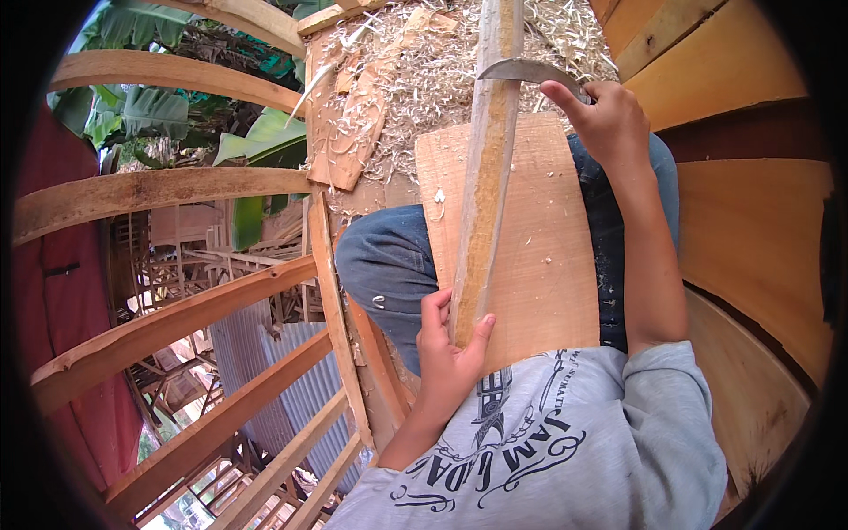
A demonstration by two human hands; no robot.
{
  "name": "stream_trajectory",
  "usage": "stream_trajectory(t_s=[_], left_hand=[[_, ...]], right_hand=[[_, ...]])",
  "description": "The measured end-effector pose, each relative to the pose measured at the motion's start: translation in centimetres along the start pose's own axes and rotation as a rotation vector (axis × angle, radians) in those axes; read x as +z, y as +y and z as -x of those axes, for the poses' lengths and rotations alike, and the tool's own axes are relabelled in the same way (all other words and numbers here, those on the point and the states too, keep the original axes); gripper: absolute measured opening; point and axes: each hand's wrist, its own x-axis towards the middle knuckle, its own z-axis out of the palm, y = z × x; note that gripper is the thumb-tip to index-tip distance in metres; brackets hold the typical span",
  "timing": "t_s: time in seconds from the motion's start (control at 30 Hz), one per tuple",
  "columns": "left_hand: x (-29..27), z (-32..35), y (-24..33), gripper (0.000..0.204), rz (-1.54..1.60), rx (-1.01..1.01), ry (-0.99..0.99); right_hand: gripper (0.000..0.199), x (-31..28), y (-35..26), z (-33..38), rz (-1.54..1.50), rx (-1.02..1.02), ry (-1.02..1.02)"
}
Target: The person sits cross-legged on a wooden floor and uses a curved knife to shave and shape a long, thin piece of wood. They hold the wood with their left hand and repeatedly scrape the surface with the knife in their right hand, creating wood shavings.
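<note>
A long pale strip of wood [488,177], yellowish along its middle, runs from near my belly away to the top edge of the view. My left hand [455,340] is closed round its near end, thumb on the right side and fingers on the left. In my right hand [601,119] is a knife [521,70] with a curved blade; its handle is mostly hidden in my fist, the thumb stretched along it. The blade lies across the far part of the strip. Under the strip, a flat wooden board [539,256] rests over my lap.
Curly wood shavings [424,97] cover the floor ahead, with a flat wood piece [358,128] among them. A slatted wooden railing [177,314] stands on the left, with banana leaves [265,137] beyond it. Wooden planks [751,230] line the right side. My bent knees flank the board.
</note>
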Motion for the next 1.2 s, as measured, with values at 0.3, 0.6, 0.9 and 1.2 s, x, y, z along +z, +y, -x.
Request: stream_trajectory(t_s=[0.3,0.6,0.9,1.2], left_hand=[[-1.4,-1.9,0.1,0.042,0.193,-0.077,0.016],[-4.0,-3.2,-0.2,0.047,0.431,-0.03,-0.074],[-5.0,-3.3,-0.2,0.042,0.482,-0.083,-0.424],[-5.7,-2.1,-1.5,0.028,0.586,-0.168,-0.405]], right_hand=[[0.074,-0.5,-3.8,7.7,-0.277,-0.051,-0.381],[0.059,-0.2,-5.1,12.3,-0.838,-0.039,-0.674],[0.025,-0.1,-7.9,12.1,-1.428,0.443,-0.869],[0.055,-0.4,-6.0,12.2,-0.865,-0.106,-0.724]])
